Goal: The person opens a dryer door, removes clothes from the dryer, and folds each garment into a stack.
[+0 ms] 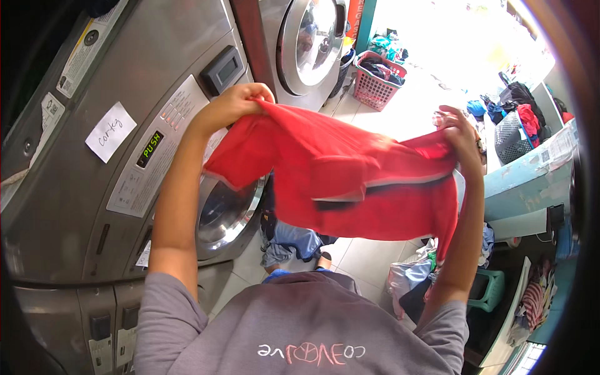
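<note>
A red garment (323, 164), perhaps a shirt with a pocket and dark-and-white trim, hangs stretched in the air before my chest. My left hand (251, 101) pinches its upper left corner, next to the grey control panel of a washing machine. On the other side my right hand (454, 129) grips the upper right part of the cloth. The lower edge droops free and looks slightly blurred. Beneath it, pale blue and dark clothes (293, 239) lie around my lap and feet, partly hidden by the garment.
Stacked grey laundry machines (154, 56) line the left, one with a round glass door (229, 211). A pink laundry basket (377, 86) of clothes stands on the tiled floor ahead. At right are a grey basket (511, 140) of clothes, a green plastic stool (492, 290) and a clothes pile (408, 276).
</note>
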A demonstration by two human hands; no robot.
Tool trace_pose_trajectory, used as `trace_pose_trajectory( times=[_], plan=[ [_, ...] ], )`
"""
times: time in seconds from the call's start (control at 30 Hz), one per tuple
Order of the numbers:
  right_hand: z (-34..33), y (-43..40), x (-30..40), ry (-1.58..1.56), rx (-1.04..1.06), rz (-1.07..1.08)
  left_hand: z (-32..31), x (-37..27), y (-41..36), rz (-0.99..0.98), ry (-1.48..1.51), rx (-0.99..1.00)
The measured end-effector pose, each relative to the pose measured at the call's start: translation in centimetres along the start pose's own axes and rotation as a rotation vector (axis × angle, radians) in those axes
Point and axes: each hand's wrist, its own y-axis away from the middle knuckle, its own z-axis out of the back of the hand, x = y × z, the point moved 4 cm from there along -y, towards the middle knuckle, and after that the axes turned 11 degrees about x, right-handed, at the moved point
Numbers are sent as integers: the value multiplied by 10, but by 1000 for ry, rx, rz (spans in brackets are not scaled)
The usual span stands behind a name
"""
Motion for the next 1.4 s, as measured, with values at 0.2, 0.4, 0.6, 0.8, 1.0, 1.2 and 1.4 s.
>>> trace_pose_trajectory(
  times=[0.2,0.4,0.6,0.8,1.0,1.2,1.4],
  plan=[
    [6,-41,-32,793,-9,-234,34,34,-85,-178,-792,-489],
    [14,-11,-3,457,-126,35,25,-15,-61,-240,-770,-752],
    [-88,43,-26,748,-69,127,-31,85,19,-19,-865,-797],
    [-250,126,-161,650,239,-83,-147,263,112,550,-610,-628],
    [-372,239,-240,303,922,-362,-310,423,280,1289,-107,76],
    [-384,278,-308,222,929,-672,-362,413,293,1458,117,159],
    [-413,335,-404,295,851,-1011,-423,514,268,1405,104,356]
  ],
)
